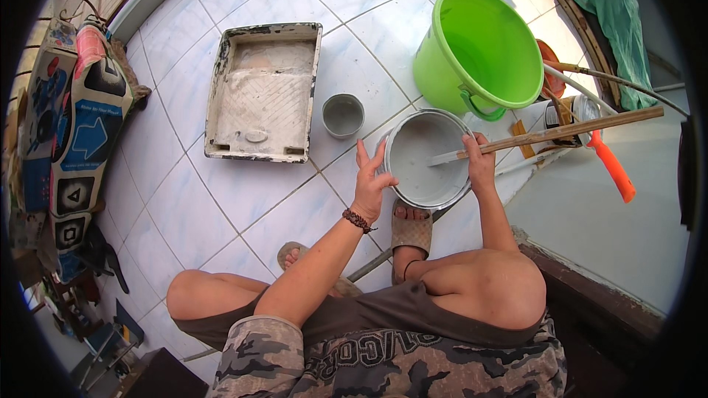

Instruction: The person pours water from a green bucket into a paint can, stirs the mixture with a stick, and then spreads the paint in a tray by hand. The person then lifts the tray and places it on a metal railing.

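Observation:
A round paint pail (426,178) with grey paint inside stands on the tiles in front of my feet. My left hand (371,183) is at the pail's left side, its fingers spread and the thumb touching the rim. At the right rim my right hand (480,165) closes on a wooden stick (568,133); its paint-coated end dips into the pail. Whether that hand also grips the rim, I cannot tell. Left of the pail sits a small grey cup (344,116) with grey contents. Further left lies a paint tray (263,96), stained with dried paint.
A bright green bucket (472,51) stands just behind the pail. To the right lie an orange-handled paint roller (612,169), a can (582,109) and several rods. Green plastic sheeting (612,29) is at the far right. Printed bags (92,140) line the left side.

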{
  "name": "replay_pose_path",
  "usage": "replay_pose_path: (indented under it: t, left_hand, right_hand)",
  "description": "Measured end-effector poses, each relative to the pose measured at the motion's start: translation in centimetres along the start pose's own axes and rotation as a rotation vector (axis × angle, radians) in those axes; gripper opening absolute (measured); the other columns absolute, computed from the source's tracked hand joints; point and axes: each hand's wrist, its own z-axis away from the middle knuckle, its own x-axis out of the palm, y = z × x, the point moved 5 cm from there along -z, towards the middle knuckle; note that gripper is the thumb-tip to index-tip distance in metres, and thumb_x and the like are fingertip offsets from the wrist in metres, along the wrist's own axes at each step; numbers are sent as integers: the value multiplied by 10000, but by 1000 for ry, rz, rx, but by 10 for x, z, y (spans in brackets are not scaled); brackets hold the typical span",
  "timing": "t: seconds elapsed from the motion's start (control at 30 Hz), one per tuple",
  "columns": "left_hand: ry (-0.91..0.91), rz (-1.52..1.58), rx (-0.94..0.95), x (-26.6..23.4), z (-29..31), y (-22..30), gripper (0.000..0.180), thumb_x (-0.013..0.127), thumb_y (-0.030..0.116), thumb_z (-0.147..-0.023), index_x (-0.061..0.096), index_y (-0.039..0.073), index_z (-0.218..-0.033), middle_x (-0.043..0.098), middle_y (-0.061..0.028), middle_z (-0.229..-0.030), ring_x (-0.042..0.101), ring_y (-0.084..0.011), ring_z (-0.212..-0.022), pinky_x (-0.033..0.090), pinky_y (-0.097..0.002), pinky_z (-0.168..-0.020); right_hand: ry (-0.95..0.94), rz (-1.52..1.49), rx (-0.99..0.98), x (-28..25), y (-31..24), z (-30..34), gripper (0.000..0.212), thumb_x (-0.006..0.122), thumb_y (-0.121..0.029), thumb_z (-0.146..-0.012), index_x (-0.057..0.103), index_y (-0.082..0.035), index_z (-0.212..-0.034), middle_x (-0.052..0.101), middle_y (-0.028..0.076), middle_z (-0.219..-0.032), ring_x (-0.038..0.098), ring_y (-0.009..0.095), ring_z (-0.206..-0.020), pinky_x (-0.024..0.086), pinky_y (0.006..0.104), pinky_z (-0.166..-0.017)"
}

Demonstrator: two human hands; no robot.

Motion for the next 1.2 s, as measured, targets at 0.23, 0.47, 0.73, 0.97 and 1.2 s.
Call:
replay_pose_path:
  t: [0.23,0.47,0.73,0.97,1.2]
  left_hand:
    - [66,-57,-9,2,-10,19,782,669,183,-659,508,127,-1422,80,-286,-1589,82,-353,-1496,155,-368,-1172]
    - [147,-380,-103,11,-1,35,842,720,295,-632,486,162,-1429,447,-186,-1315,397,-312,-1275,246,-460,-1052]
    - [101,-429,-156,10,-16,39,851,736,332,-632,489,191,-1434,423,-144,-1285,384,-297,-1233,216,-477,-1040]
    - [47,-397,-192,15,-44,42,840,740,325,-603,529,206,-1408,411,-141,-1288,347,-301,-1253,215,-470,-1048]
    - [64,-875,60,26,-45,72,748,718,340,-627,590,208,-1352,423,-157,-1258,360,-314,-1221,242,-463,-1030]
  right_hand:
    - [17,-45,-21,3,-1,1,224,622,-247,-927,630,-23,-919,499,-50,-763,417,67,-732,353,241,-655]
    - [18,-25,-2,0,3,0,253,620,-239,-916,651,7,-969,557,-16,-785,473,84,-764,404,251,-697]
    - [19,-28,-6,1,-1,1,263,623,-245,-909,651,9,-965,551,-19,-782,468,81,-751,405,251,-684]
    - [22,-41,4,3,4,-1,251,630,-243,-903,650,3,-949,545,-27,-775,462,74,-741,400,246,-671]
    - [37,-91,6,3,6,-1,240,635,-238,-901,657,-2,-935,543,-34,-760,461,70,-730,398,246,-660]
